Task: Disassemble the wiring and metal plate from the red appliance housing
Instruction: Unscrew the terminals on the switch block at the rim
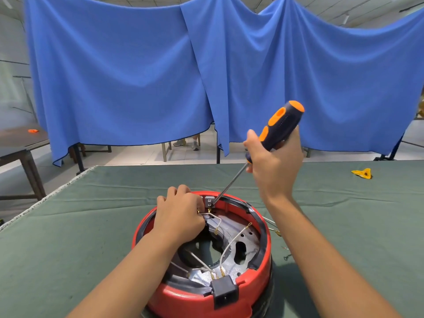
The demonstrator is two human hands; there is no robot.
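At far rim of red housing (202, 292), we set screwdriver (274, 136) tip on small terminal bracket (209, 200); shaft slants up-right into right hand (275, 166), fist wrapped round handle. Left hand (179, 216) just beside bracket, fingers curled, pinching wires (215, 220).

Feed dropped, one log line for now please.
right hand: grips screwdriver | tip: at far-rim bracket | left hand: holds wires there | red housing: on table

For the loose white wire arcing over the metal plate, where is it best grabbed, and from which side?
Probably mid-arc on the white wire, pinched from above: there it looks raised off the metal plate, and the red housing rim blocks side approaches. Its brass end terminal lies free, so it should lift out.
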